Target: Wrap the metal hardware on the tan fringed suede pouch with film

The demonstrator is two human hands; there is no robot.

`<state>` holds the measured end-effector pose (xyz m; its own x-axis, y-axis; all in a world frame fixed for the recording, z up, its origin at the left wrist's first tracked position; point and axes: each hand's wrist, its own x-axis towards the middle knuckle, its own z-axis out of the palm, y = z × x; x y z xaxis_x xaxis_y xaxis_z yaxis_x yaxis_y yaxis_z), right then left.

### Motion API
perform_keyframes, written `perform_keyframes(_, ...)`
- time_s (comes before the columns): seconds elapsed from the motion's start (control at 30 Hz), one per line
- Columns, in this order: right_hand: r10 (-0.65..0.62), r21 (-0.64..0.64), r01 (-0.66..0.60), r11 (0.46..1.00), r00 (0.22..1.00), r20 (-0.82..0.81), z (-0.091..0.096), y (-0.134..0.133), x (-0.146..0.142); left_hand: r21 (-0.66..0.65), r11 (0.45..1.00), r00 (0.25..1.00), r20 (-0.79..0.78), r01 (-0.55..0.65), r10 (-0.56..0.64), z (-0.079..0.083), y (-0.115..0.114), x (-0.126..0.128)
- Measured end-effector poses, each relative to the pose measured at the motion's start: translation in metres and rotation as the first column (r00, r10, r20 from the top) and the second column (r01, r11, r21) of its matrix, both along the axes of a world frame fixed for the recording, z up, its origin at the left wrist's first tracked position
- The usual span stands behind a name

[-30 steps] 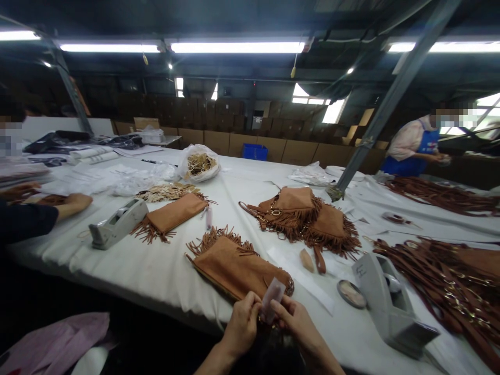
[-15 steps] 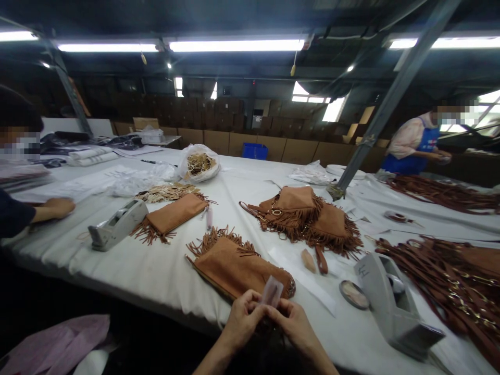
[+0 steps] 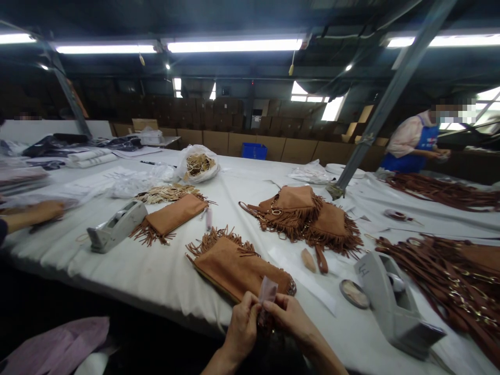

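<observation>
My left hand (image 3: 242, 327) and my right hand (image 3: 288, 315) meet at the table's near edge, both pinched on a small translucent strip (image 3: 266, 291) that sticks up between the fingertips. A dark piece lies under the fingers, too hidden to name. Just beyond them lies a tan suede fringed bag (image 3: 235, 264), its metal ring end close to my right hand.
A grey tape dispenser (image 3: 390, 303) and a round tin (image 3: 353, 294) sit to the right, beside a heap of brown straps (image 3: 449, 271). More fringed bags (image 3: 308, 216) lie mid-table, with another dispenser (image 3: 116, 225) at left. A co-worker's hand (image 3: 33, 213) rests far left; a person in blue (image 3: 416, 143) stands at the back right.
The strip has sunk lower between my fingertips as both hands closed in on it. The co-worker's hand at left has drawn back toward the table edge.
</observation>
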<state>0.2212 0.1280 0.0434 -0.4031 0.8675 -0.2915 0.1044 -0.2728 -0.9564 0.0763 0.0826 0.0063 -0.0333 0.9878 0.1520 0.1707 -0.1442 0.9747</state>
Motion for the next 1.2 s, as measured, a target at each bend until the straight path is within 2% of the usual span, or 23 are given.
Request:
perform_keyframes(0.17,-0.072,0.045,0.073,0.996,0.997,-0.023,0.004,-0.005,-0.009,-0.071,0.997,0.994,0.108,-0.025,0.032,0.001,0.003,-0.001)
perform_keyframes(0.3,-0.147,0.070,0.151,0.986,0.987,-0.066,0.007,-0.007,-0.011,-0.124,0.989,0.987,0.149,0.081,-0.063,0.009,0.006,-0.002)
perform_keyframes(0.37,-0.157,0.061,0.163,0.985,0.983,-0.098,0.008,-0.009,-0.010,-0.178,0.974,0.970,0.219,0.144,-0.103,0.011,0.008,-0.001)
perform_keyframes(0.47,-0.157,0.055,0.164,0.985,0.981,-0.118,0.009,-0.012,-0.007,-0.222,0.947,0.915,0.382,0.230,-0.133,0.008,0.010,0.001)
perform_keyframes(0.53,-0.161,0.071,0.169,0.983,0.981,-0.107,0.010,-0.013,-0.006,-0.211,0.950,0.899,0.422,0.228,-0.122,0.004,0.010,0.003)
perform_keyframes(0.7,-0.157,0.079,0.163,0.983,0.985,-0.072,0.011,-0.013,-0.006,-0.174,0.975,0.912,0.406,0.139,-0.057,0.001,0.008,0.005)
perform_keyframes(0.87,-0.221,0.092,0.221,0.971,0.975,-0.012,0.000,-0.009,-0.011,-0.118,0.989,0.918,0.394,0.091,-0.038,0.005,0.004,0.009)
perform_keyframes(1.03,-0.289,0.001,0.289,0.957,0.957,-0.020,-0.010,-0.009,-0.014,-0.046,0.996,0.918,0.393,0.074,-0.050,0.003,-0.003,0.008)
perform_keyframes(1.2,-0.265,-0.096,0.256,0.962,0.959,-0.103,-0.015,-0.012,-0.013,0.025,0.994,0.961,0.255,0.107,-0.110,-0.001,-0.006,-0.002)
